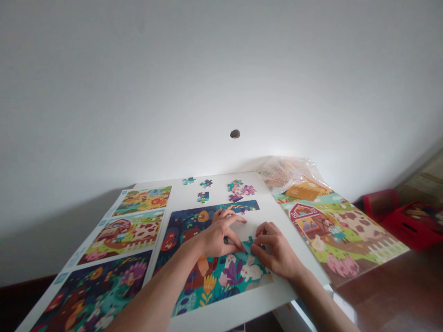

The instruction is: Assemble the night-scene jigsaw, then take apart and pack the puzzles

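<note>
Jigsaw puzzle [214, 276], partly assembled, lies flat at the near middle of a white bench [221, 182], showing a dark woodland scene with white rabbits. The left hand [219, 237] rests on it with a wide grip, fingers spread flat. The right hand [278, 253] sits just beside it, grip narrow, thumb and forefinger close together at a teal piece [249, 240]; whether they pinch or only press it cannot be told. Loose pieces [238, 186] lie farther back. Three picture sheets [124, 233] line the left side. To the right lie a farm puzzle [339, 230] and an orange box [302, 190].
</note>
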### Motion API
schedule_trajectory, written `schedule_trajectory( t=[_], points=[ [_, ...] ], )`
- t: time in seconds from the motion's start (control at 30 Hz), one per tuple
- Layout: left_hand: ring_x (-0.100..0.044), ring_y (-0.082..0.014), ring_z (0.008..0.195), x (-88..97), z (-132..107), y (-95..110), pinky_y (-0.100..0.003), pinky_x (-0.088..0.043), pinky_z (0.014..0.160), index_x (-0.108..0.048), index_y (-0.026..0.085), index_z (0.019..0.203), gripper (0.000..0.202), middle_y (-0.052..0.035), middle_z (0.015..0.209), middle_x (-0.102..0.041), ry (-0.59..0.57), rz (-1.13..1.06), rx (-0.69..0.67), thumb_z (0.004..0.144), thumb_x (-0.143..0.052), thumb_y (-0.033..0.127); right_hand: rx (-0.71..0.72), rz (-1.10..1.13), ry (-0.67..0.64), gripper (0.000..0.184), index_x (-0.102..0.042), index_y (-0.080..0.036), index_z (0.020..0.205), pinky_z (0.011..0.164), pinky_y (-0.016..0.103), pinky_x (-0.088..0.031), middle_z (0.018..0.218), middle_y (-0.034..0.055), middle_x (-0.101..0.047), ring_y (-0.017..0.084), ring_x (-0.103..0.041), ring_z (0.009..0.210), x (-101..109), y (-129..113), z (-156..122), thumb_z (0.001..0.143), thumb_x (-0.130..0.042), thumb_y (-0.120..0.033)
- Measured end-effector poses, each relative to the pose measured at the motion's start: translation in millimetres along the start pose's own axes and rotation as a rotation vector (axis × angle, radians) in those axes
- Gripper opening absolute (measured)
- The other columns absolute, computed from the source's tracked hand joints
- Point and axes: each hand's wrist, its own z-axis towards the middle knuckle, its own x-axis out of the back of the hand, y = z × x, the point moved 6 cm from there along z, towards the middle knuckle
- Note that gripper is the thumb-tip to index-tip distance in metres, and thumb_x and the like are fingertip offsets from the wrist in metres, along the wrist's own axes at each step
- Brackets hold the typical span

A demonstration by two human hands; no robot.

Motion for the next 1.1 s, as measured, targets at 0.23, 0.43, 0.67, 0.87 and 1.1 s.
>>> schedule_trajectory(
  t=[0.23, 0.43, 0.67, 0.87, 1.1],
  points=[
    [-0.035, -0.0275, 0.127, 0.3, 0.4, -2.8, -0.047, -0.022, 0.111, -0.078, 0.042, 0.081, 0.013, 0.0043, 0.134, -0.053, -0.009, -0.008, 0.007, 0.075, -0.076, 0.031, 0.019, -0.094, -0.032, 0.012, -0.074, -0.029, 0.086, 0.083, 0.036, -0.042, 0.095, 0.0046, -0.055, 0.020, -0.053, 0.091, -7.8, 4.1, 0.6, 0.081, -0.066, -0.022],
    [-0.032, -0.0293, 0.128, 2.0, 0.0, -11.3, -0.048, -0.021, 0.111, -0.078, 0.042, 0.082, 0.011, 0.0055, 0.139, -0.050, 0.001, -0.026, 0.030, 0.074, -0.076, 0.034, -0.043, -0.135, -0.058, 0.016, -0.076, -0.032, 0.081, 0.084, 0.035, -0.041, 0.098, 0.0032, -0.057, 0.019, -0.055, 0.092, -10.1, 9.6, 7.7, 0.075, -0.071, -0.018],
    [-0.037, -0.0292, 0.129, 0.3, -2.3, -11.7, -0.047, -0.026, 0.111, -0.078, 0.042, 0.081, 0.012, 0.0049, 0.135, -0.054, 0.027, -0.021, 0.037, 0.071, -0.078, 0.034, 0.064, -0.155, -0.222, 0.013, -0.074, -0.025, 0.064, 0.072, 0.027, -0.046, 0.086, 0.0023, -0.062, 0.016, -0.060, 0.077, -12.9, -2.8, 58.0, 0.064, -0.069, -0.013],
    [-0.054, -0.0209, 0.112, 23.3, -11.1, -40.7, -0.036, -0.040, 0.101, -0.077, 0.028, 0.086, 0.022, -0.0031, 0.113, -0.066, 0.388, 0.044, 0.282, 0.086, -0.056, 0.022, -0.069, -0.207, 0.284, 0.022, -0.072, -0.019, 0.085, 0.081, 0.028, -0.046, 0.085, 0.0057, -0.065, 0.018, -0.060, 0.084, -12.9, 31.8, 114.5, 0.077, -0.054, -0.011],
    [-0.038, -0.0395, 0.126, 37.2, -39.4, -87.6, -0.064, -0.034, 0.093, -0.061, 0.023, 0.126, 0.042, -0.0113, 0.141, -0.051, 0.550, 0.447, 0.967, 0.085, -0.050, 0.029, -0.164, -0.165, 0.370, 0.027, -0.073, -0.020, 0.083, 0.084, 0.028, -0.046, 0.087, 0.0052, -0.066, 0.019, -0.060, 0.087, -20.9, 65.3, 113.0, 0.074, -0.050, -0.007]
  ],
)
